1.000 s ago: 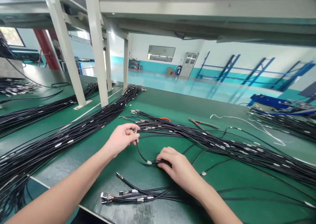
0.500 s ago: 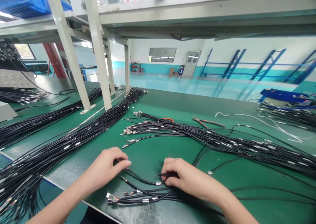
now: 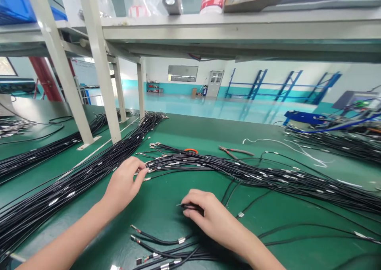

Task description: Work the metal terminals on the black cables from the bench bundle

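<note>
My left hand [image 3: 126, 182] reaches to the connector ends of a bundle of black cables [image 3: 220, 163]; its thumb and forefinger close on a cable end there. My right hand [image 3: 205, 212] is closed around a slim dark tool [image 3: 185, 206] whose thin pointed tip sticks out to the left; its exact kind is mostly hidden by the fingers. Below the hands lie several loose black cables [image 3: 162, 241] with silver labels and small end connectors, running to the right beneath my right forearm.
Pliers [image 3: 235, 151] with red and grey handles and an orange ring [image 3: 191, 151] lie behind the bundle. White string [image 3: 285, 143] is at the right. More cable bundles [image 3: 89, 170] stretch along the left, beside shelf posts [image 3: 99, 63]. A shelf [image 3: 208, 31] spans overhead.
My left hand has let go of a loose cable in front and moved up to the bundle's ends. My right hand keeps its tool. The view has shifted right and up.
</note>
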The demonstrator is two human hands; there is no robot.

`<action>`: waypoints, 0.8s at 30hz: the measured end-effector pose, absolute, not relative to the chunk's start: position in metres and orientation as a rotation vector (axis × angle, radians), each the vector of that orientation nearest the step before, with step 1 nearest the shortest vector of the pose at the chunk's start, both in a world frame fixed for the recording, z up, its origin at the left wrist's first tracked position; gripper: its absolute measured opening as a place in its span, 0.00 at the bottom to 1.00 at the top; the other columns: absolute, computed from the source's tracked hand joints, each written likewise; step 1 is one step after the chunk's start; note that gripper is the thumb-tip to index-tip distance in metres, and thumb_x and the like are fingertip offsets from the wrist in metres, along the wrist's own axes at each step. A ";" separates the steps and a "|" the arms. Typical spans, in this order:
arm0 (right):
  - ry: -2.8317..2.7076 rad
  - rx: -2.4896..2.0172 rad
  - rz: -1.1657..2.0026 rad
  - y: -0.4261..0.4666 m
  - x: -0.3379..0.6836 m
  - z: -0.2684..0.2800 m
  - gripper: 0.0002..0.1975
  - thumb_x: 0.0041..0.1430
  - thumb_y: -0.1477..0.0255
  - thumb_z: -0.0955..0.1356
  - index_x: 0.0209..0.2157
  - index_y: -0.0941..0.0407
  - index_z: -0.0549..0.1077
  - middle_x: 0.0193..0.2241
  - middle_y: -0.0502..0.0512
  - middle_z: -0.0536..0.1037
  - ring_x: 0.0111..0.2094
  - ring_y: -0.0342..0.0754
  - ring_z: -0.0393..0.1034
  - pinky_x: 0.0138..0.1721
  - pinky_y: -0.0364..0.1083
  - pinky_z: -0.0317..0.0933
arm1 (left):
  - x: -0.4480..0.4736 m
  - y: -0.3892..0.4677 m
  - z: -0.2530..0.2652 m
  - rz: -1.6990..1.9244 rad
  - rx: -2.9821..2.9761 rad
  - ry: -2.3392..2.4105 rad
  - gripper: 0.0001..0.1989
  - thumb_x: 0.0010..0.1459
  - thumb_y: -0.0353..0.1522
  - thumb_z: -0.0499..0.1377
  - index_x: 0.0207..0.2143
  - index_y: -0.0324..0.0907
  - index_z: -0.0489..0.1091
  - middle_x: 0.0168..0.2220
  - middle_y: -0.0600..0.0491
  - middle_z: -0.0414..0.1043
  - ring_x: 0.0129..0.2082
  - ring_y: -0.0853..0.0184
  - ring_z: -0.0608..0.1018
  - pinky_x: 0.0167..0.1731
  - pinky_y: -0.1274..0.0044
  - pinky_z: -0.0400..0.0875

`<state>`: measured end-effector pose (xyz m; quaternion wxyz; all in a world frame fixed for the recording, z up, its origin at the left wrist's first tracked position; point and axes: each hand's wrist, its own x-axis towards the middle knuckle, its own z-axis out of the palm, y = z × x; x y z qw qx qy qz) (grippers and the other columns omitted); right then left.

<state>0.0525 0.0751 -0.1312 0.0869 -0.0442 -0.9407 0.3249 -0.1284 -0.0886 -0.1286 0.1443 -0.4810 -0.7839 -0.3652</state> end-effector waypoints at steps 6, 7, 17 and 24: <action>-2.333 -0.374 1.001 0.084 0.050 -0.129 0.10 0.57 0.72 0.62 0.23 0.58 0.67 0.22 0.50 0.65 0.25 0.42 0.58 0.28 0.41 0.53 | -0.103 -0.041 -0.102 -2.005 -1.396 -1.827 0.08 0.60 0.34 0.48 0.29 0.42 0.59 0.33 0.51 0.70 0.34 0.67 0.72 0.34 0.75 0.65; -2.264 -0.419 1.038 0.086 0.051 -0.128 0.10 0.57 0.71 0.62 0.23 0.58 0.67 0.22 0.50 0.65 0.26 0.43 0.58 0.28 0.41 0.53 | -0.097 -0.034 -0.104 -2.157 -1.443 -1.868 0.08 0.60 0.35 0.48 0.28 0.42 0.58 0.28 0.53 0.70 0.29 0.68 0.72 0.31 0.76 0.65; -2.136 -0.523 1.490 0.082 0.048 -0.130 0.08 0.53 0.68 0.65 0.27 0.58 0.68 0.23 0.48 0.67 0.26 0.41 0.59 0.29 0.41 0.56 | -0.067 -0.020 -0.143 -2.410 -1.663 -2.545 0.15 0.56 0.39 0.52 0.22 0.39 0.60 0.19 0.60 0.54 0.21 0.74 0.56 0.21 0.80 0.51; -2.187 -0.548 1.444 0.084 0.046 -0.133 0.09 0.54 0.69 0.63 0.22 0.58 0.65 0.20 0.47 0.63 0.24 0.40 0.55 0.26 0.40 0.53 | -0.075 -0.025 -0.134 -2.601 -1.735 -2.563 0.07 0.53 0.32 0.56 0.34 0.38 0.68 0.24 0.57 0.64 0.25 0.73 0.63 0.28 0.80 0.58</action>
